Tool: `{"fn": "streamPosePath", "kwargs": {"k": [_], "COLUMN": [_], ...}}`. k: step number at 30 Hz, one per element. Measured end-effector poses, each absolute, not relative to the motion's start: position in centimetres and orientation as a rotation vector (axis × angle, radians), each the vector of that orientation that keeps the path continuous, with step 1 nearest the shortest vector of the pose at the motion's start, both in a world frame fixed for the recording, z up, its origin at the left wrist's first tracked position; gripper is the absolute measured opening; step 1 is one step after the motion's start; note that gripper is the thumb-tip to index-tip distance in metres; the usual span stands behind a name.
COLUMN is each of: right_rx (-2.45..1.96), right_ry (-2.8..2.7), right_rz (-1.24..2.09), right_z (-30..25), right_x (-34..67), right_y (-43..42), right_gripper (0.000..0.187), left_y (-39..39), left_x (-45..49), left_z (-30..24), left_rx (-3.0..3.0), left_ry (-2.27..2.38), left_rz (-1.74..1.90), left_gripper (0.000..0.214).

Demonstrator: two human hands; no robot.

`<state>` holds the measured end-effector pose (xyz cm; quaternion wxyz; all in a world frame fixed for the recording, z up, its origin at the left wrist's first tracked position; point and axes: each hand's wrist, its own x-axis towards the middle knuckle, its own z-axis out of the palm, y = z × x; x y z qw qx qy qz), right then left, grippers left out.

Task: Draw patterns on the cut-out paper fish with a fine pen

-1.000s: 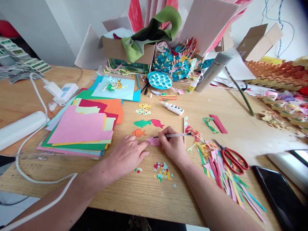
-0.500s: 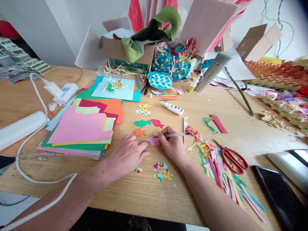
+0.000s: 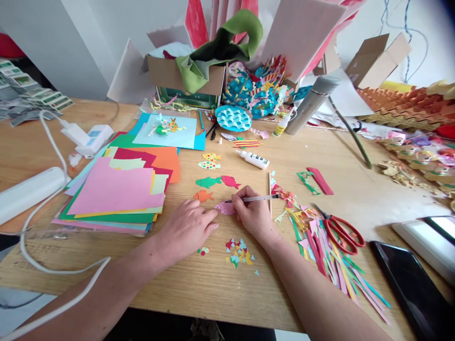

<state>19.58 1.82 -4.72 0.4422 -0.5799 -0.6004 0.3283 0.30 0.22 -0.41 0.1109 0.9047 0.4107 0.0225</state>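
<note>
A pink paper fish (image 3: 224, 207) with small dark dots lies flat on the wooden table between my hands. My right hand (image 3: 253, 215) pinches a pen (image 3: 262, 198), its tip down on the fish. Flat on the table, fingers stretched out, my left hand (image 3: 190, 222) touches the fish's head end with a fingertip. Just beyond are an orange paper fish (image 3: 203, 195), a green one (image 3: 208, 182) and a red one (image 3: 231, 181). Two spotted fish, one yellow (image 3: 212, 157) and one pale green (image 3: 209, 165), lie farther back.
Left of my hands is a stack of coloured paper (image 3: 110, 187). Paper bits (image 3: 241, 253) lie nearer me. On the right are red-handled scissors (image 3: 343, 232), paper strips (image 3: 337, 270) and a phone (image 3: 408, 284). A glue bottle (image 3: 254, 160) and a steel flask (image 3: 313, 104) are behind. A white cable (image 3: 64, 270) crosses the left.
The whole view has shifted slightly, so things sit a little farther left. Both hands keep nearly the same pose, with the pen tip still at the pink fish.
</note>
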Motion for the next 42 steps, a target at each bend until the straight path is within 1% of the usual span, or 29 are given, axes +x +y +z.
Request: {"fn": "streamPosePath", "kwargs": {"k": [14,42], "right_rx": [-1.441,-1.455], "right_ry": [-1.484,-1.500], "right_rz": [0.856,0.829], "right_z": [-4.77,-4.60], "right_x": [19.60,19.54], "right_y": [1.81,1.70], "right_gripper": [0.019,0.021], "left_y": [0.19,0.14], "left_x": [0.32,0.12], "left_z": [-0.11,-0.54], "left_rx": [2.655,2.690], "left_ry": [1.208,1.200], "left_rz": [0.030,0.041], "left_gripper": [0.029,0.029]}}
